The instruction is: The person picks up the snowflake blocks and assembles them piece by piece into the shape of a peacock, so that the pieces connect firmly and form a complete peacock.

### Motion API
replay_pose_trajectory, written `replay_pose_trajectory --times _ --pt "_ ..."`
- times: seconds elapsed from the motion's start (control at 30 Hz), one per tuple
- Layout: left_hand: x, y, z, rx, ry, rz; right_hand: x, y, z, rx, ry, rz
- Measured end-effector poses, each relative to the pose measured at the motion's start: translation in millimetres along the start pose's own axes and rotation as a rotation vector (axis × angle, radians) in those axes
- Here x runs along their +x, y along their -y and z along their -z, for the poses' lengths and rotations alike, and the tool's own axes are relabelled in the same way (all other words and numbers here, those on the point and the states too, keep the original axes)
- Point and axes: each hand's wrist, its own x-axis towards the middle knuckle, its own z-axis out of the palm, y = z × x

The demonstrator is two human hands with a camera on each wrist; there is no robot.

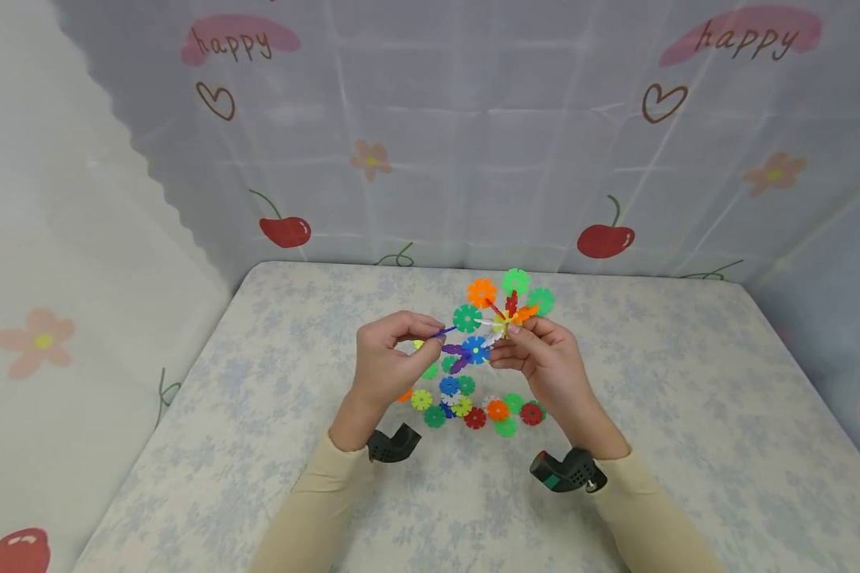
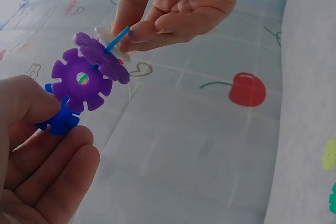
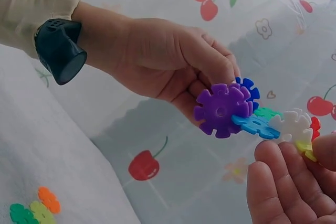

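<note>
My left hand (image 1: 396, 354) pinches a dark blue notched disc (image 2: 62, 120) between thumb and fingers. Two purple notched discs lie right by it; the nearer purple disc (image 2: 68, 85) touches or overlaps the blue one, and whether they are slotted together I cannot tell. With thumb and fingers my right hand (image 1: 545, 354) holds a cluster of joined discs by a yellow disc (image 3: 306, 150) near its centre. From that cluster a white disc (image 3: 293, 125) and a light blue disc (image 3: 257, 126) lead to the purple ones. Orange and green discs (image 1: 516, 282) fan out at its far side.
Under the hands, several loose discs (image 1: 475, 418) in red, orange, green, yellow and blue lie on the pale patterned tablecloth (image 1: 258, 477). A printed curtain (image 1: 466, 159) hangs behind the table. Dark wrist devices (image 1: 569, 469) sit on both forearms.
</note>
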Motion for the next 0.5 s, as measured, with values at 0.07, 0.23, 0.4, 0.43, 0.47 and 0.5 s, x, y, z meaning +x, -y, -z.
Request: replay_pose_trajectory --times 0.07,0.23,0.4,0.43,0.47,0.5 --pt "0.8 -1.3 0.1 0.035 -0.013 -0.008 0.5 0.5 -0.1 -0.007 0.014 0.002" --pt "2.3 -3.1 1.3 0.084 -0.002 -0.016 1.3 0.8 -0.2 -0.033 0.014 -0.010" --pt "3.0 -3.0 2.2 0.158 0.009 -0.021 1.1 0.3 -0.7 -0.063 -0.008 -0.013" --pt "3.1 -2.8 2.2 0.167 0.007 -0.019 1.1 0.0 -0.8 -0.069 -0.012 -0.009" --pt "3.1 -2.5 2.1 0.174 0.007 -0.016 1.0 -0.2 -1.0 -0.080 -0.018 -0.007" --pt "3.2 -2.4 2.1 0.179 0.008 -0.016 0.9 -0.5 -1.1 -0.085 -0.019 -0.003"
